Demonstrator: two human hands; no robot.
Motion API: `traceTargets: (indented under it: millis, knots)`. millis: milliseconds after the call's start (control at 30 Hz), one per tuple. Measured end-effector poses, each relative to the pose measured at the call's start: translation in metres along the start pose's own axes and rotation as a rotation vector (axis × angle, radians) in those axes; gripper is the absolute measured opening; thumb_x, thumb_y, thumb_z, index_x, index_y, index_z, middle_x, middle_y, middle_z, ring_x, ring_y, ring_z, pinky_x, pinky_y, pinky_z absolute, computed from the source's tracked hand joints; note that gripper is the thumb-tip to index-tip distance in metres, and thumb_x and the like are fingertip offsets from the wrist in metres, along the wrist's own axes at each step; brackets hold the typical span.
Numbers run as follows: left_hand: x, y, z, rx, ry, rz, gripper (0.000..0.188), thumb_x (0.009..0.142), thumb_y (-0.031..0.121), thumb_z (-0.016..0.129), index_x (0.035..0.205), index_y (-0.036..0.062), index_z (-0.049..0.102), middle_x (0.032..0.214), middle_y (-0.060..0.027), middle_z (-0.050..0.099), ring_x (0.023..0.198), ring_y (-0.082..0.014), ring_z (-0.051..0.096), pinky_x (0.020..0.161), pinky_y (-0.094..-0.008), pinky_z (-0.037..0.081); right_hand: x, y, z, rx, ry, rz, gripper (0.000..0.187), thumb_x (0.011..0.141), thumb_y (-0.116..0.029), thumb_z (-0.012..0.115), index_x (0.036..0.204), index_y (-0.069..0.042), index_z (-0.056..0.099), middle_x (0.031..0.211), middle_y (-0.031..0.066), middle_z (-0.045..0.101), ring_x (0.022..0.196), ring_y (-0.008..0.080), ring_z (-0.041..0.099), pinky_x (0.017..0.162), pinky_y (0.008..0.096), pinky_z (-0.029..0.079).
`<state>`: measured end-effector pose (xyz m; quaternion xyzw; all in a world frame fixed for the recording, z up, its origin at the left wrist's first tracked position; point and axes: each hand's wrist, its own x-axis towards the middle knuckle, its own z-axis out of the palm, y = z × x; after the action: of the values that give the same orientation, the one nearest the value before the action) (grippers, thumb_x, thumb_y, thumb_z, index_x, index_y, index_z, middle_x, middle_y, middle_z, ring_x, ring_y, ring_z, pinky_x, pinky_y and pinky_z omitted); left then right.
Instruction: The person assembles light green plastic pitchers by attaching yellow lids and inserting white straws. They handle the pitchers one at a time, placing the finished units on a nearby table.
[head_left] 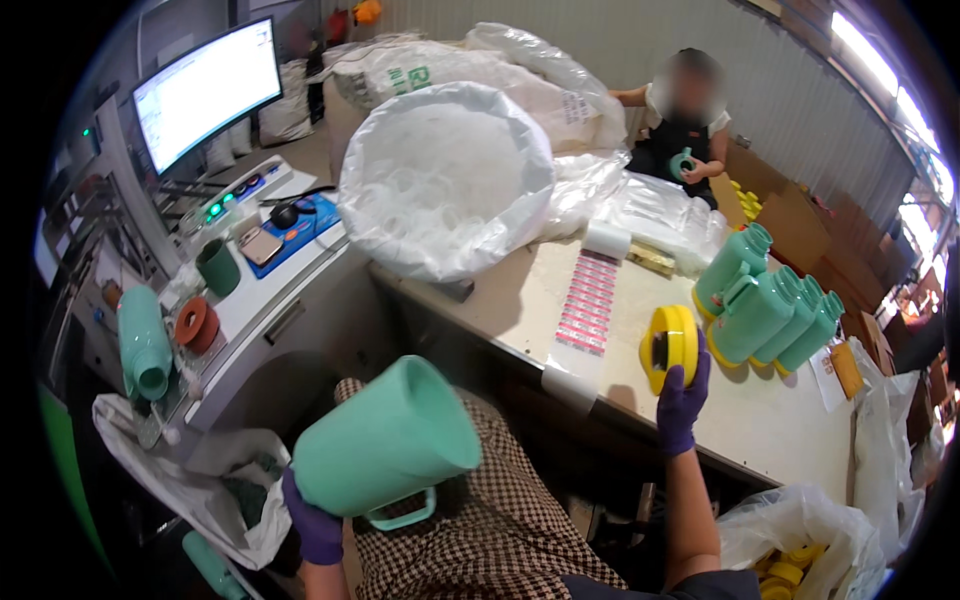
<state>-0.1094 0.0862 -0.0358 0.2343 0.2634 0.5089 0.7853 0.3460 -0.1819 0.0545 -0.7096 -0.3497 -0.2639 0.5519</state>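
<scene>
My left hand [315, 525], in a purple glove, grips a mint-green plastic jug body [375, 445] with a loop handle on its underside. The jug lies tilted above my lap, its wide end turned to the right. In my right hand [682, 408], also gloved in purple, is a round yellow plastic base [683, 342] with a dark opening, raised over the table's near edge. Right of that base stand several mint-green jugs [752, 315] with yellow bottoms. The fingers of my left hand are partly hidden behind the jug.
A large white bag [372, 215] of clear plastic pieces sits on the table [490, 305] beside a strip of pink labels [585, 305]. At lower right, a plastic bag [840, 525] holds yellow parts. A desk with a monitor [210, 95] stands left. Across the table sits a co-worker [680, 130].
</scene>
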Motion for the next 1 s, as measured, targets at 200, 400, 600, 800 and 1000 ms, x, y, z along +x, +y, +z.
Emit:
traceTargets:
  millis: [200,400,600,800,1000]
  knots:
    - [-0.022,-0.016,0.066,0.72,-0.19,0.29,0.042,0.11,0.034,0.03,0.123,0.004,0.056,0.113,-0.0063,0.06,0.105,-0.0144,0.056,0.094,-0.0325,0.046,-0.054,-0.097,0.071,0.359,-0.305,-0.011,0.075,0.105,-0.054,0.033,0.14,0.011,0.046,0.115,0.021,0.058,0.106,0.0336,0.057,0.096,0.0415,0.044]
    - [-0.022,-0.003,0.069,0.873,-0.182,0.433,0.045,0.11,0.037,0.029,0.12,0.0031,0.058,0.112,-0.0065,0.062,0.102,-0.015,0.058,0.093,-0.0319,0.047,-0.068,-0.129,0.081,0.346,-0.457,-0.078,0.077,0.105,-0.053,0.022,0.137,0.012,0.048,0.12,0.0233,0.058,0.105,0.033,0.055,0.097,0.043,0.043]
    - [-0.026,0.001,0.064,0.972,-0.17,0.476,0.044,0.11,0.036,0.029,0.12,0.0033,0.058,0.111,-0.0071,0.062,0.102,-0.0154,0.059,0.093,-0.0331,0.047,-0.08,-0.139,0.076,0.386,-0.326,-0.35,0.061,0.106,-0.042,0.038,0.142,0.007,0.047,0.121,0.0211,0.058,0.105,0.0315,0.058,0.091,0.0407,0.047]
    - [-0.023,0.003,0.063,0.722,-0.093,0.406,0.041,0.11,0.035,0.029,0.118,0.004,0.056,0.109,-0.0067,0.062,0.099,-0.015,0.059,0.092,-0.0325,0.047,-0.098,-0.135,0.075,0.461,-0.435,-0.236,0.058,0.105,-0.039,0.04,0.142,0.005,0.048,0.127,0.0226,0.057,0.107,0.0328,0.058,0.093,0.0423,0.047]
    - [-0.012,0.004,0.033,0.512,-0.137,0.273,0.032,0.109,0.03,0.034,0.114,0.0054,0.054,0.108,-0.007,0.06,0.098,-0.0158,0.059,0.09,-0.0319,0.049,-0.098,-0.133,0.058,0.766,-0.594,0.045,0.035,0.096,-0.006,0.054,0.13,0.004,0.058,0.113,0.018,0.063,0.096,0.026,0.062,0.084,0.0363,0.05]
